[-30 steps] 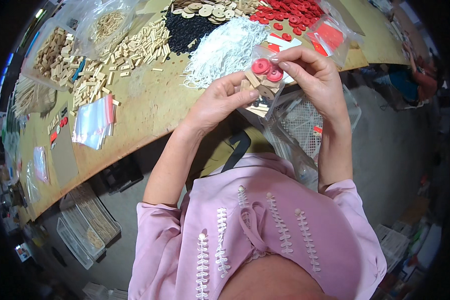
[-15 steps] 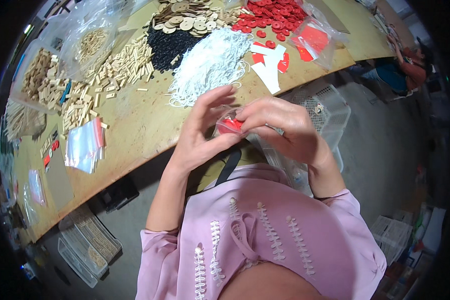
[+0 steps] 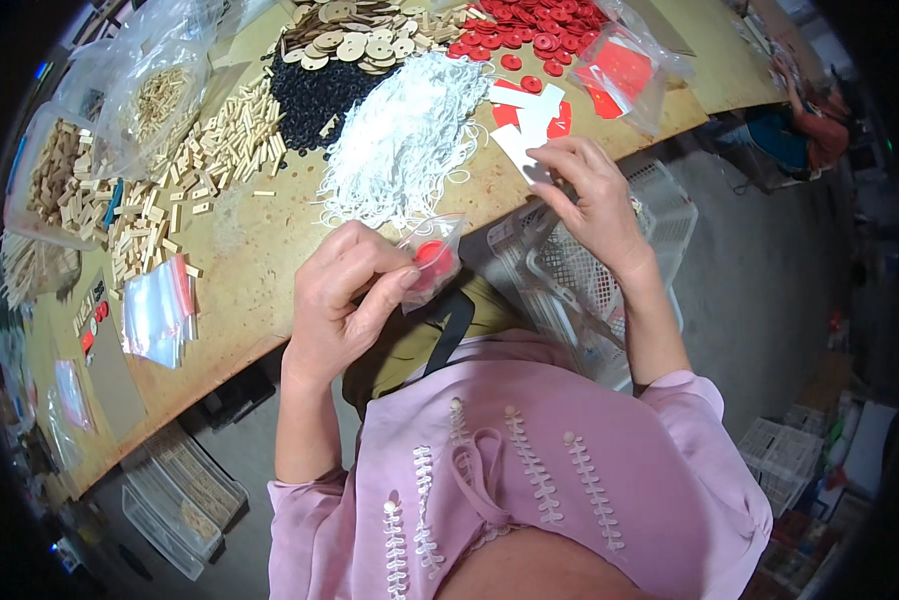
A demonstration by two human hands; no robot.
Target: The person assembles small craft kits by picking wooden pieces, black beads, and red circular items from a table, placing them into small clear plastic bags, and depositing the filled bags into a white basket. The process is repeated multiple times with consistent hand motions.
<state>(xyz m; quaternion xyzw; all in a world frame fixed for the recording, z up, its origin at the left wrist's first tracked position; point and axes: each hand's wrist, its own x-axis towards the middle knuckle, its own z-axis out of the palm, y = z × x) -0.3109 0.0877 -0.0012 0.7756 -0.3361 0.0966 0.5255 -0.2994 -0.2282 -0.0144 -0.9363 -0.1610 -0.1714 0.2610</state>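
Left hand [image 3: 345, 300] clamped its fingers on one clear bag [image 3: 438, 262]; right hand's [image 3: 595, 205] fingers met one white card [image 3: 516, 150], grip unclear.

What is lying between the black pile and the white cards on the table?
In the head view, white strings lie between the black pile and the white cards, then a narrow strip of table.

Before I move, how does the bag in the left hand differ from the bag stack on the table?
The held bag is pinched in the left hand; the bag stack lies on the table.
The held bag bulges, with red pieces inside; the bag stack lies flat.
Both are clear plastic with a reddish edge.
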